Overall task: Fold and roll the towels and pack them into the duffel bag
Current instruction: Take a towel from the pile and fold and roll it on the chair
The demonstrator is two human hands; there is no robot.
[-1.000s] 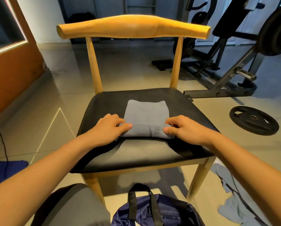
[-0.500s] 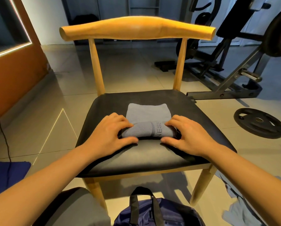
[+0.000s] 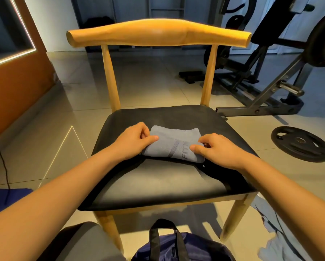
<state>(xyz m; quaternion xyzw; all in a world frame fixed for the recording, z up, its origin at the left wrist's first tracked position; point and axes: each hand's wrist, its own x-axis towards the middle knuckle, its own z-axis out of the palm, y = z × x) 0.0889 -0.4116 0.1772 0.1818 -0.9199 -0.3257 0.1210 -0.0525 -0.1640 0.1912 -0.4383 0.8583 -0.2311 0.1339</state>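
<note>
A grey towel (image 3: pixel 174 143) with dark lettering lies almost fully rolled on the black seat of a wooden chair (image 3: pixel 157 185). My left hand (image 3: pixel 133 141) grips the roll's left end, thumb on top and fingers curled behind it. At the roll's right end my right hand (image 3: pixel 217 149) holds it the same way. A dark blue duffel bag (image 3: pixel 178 247) with black handles sits on the floor below the chair's front edge, only partly in view.
Another grey cloth (image 3: pixel 278 240) lies crumpled on the tiled floor at the lower right. A blue cloth (image 3: pixel 5 198) lies at the left edge. A weight plate (image 3: pixel 301 144) and a gym bench frame (image 3: pixel 271 87) stand to the right of the chair.
Both hands have rolled the towel further toward the chair back. The flat part beyond the roll has shrunk to a narrow strip and the roll is thicker.
</note>
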